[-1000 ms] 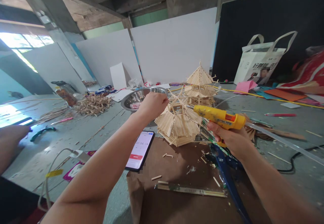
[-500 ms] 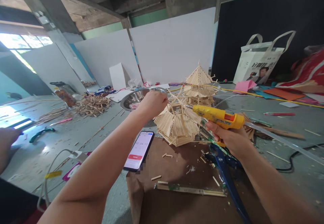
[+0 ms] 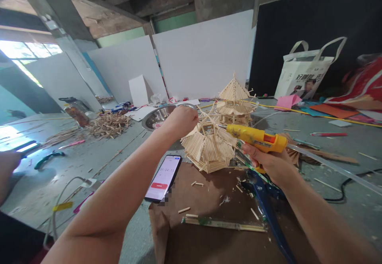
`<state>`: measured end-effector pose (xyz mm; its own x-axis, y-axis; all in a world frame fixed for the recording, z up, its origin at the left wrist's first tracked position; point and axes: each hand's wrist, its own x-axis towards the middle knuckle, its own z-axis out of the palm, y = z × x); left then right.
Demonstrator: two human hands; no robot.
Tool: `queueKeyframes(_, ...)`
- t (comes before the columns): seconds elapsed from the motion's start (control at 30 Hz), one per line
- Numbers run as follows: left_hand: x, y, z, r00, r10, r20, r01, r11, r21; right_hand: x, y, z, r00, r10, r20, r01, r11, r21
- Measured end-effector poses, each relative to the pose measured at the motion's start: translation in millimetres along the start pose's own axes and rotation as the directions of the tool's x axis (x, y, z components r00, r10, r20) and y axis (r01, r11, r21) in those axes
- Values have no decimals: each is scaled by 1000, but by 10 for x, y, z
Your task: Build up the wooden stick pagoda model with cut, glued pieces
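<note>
My right hand (image 3: 268,162) is wrapped round a yellow hot glue gun (image 3: 253,137). The gun's nozzle points left and reaches the top of a roof-shaped model (image 3: 205,150) built of thin wooden sticks. At that model's upper left, my left hand (image 3: 184,119) is closed, with its fingertips turned away from me. Whatever it pinches is hidden; several loose-angled sticks (image 3: 209,114) stand right beside it. Behind the model rises a tiered stick pagoda (image 3: 234,100) with a pointed roof. A steel bowl (image 3: 149,120) sits partly behind my left hand.
A phone (image 3: 163,178) showing a timer lies left of the brown board (image 3: 197,248). Blue-handled pliers (image 3: 270,212) and a bundle of sticks (image 3: 223,224) rest on the board. Wood scraps (image 3: 109,124) are heaped at left. Another person's hand (image 3: 10,168) shows at the left edge.
Almost nothing differs. The glue gun and my right hand have shifted very slightly left; my left hand stays in place by the model.
</note>
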<state>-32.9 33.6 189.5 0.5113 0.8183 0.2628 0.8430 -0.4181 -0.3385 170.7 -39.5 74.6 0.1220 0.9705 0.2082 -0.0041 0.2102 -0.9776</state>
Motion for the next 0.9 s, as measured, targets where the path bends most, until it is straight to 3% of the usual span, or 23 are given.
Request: queueKeyframes(0.9, 20, 39, -74, 994, 100, 49, -106, 983, 151, -16, -14, 8, 1000, 12, 7, -12, 1000, 15)
